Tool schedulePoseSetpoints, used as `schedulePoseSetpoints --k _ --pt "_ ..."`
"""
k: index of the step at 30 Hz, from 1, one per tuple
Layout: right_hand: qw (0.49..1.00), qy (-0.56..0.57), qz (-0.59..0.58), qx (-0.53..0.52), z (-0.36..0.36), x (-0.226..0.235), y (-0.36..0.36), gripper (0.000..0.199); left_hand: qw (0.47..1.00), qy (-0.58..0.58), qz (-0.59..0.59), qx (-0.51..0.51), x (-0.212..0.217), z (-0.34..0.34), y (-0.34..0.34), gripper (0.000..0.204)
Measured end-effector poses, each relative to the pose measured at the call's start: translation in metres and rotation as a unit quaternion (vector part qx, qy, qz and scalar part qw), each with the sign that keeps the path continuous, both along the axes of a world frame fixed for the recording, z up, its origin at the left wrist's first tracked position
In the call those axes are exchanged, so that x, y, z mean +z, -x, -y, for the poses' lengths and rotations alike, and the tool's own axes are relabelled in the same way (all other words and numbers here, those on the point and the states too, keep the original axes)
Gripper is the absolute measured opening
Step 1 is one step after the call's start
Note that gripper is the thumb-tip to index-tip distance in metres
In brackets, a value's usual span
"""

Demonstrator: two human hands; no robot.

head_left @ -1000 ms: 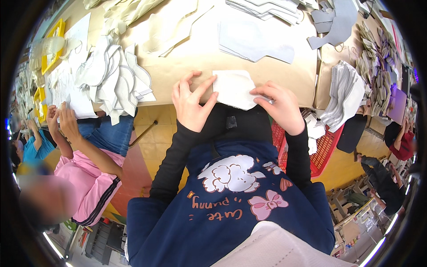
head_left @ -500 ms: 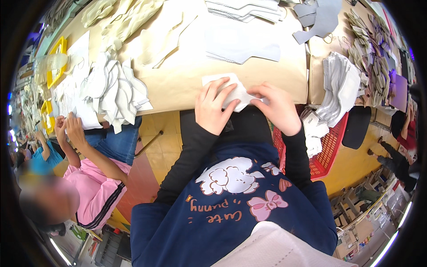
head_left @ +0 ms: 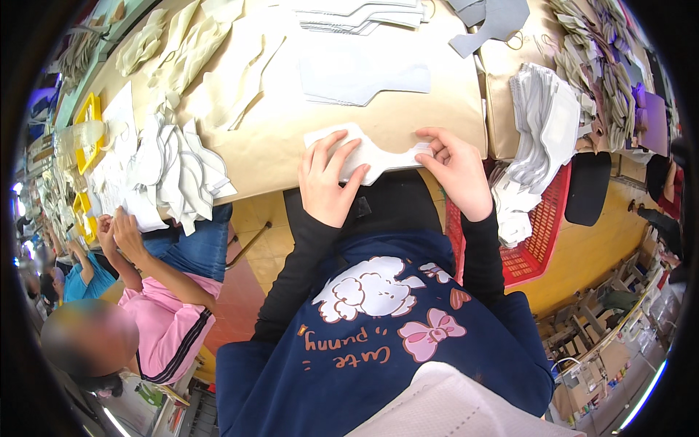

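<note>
White piece (head_left: 375, 160), flat, concave-edged, narrow end in right hand (head_left: 462, 173)

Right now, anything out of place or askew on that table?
Only the white pile left of the left hand: it is fanned untidily, with some tips poking past the near edge of the table.

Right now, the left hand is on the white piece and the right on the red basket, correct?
No: in the head view, the right hand is at the narrow end of the white piece, not the basket; the left hand is on that piece.
</note>
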State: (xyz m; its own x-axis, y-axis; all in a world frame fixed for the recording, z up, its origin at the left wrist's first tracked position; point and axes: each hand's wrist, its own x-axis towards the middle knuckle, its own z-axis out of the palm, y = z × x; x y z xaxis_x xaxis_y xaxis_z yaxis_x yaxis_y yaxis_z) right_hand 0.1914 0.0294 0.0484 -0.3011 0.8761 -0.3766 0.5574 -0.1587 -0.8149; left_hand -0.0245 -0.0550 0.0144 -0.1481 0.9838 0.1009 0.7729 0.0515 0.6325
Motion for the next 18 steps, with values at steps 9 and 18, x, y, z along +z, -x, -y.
schedulePoseSetpoints --k 9,18 --pt "0.996 -0.077 0.041 0.01 0.006 -0.007 0.005 0.039 0.989 -0.078 0.024 -0.126 0.003 -0.005 -0.044 0.039" --pt "0.976 -0.208 0.06 -0.039 0.018 -0.007 -0.03 0.034 0.986 -0.061 -0.041 -0.151 0.003 -0.012 -0.057 0.035"
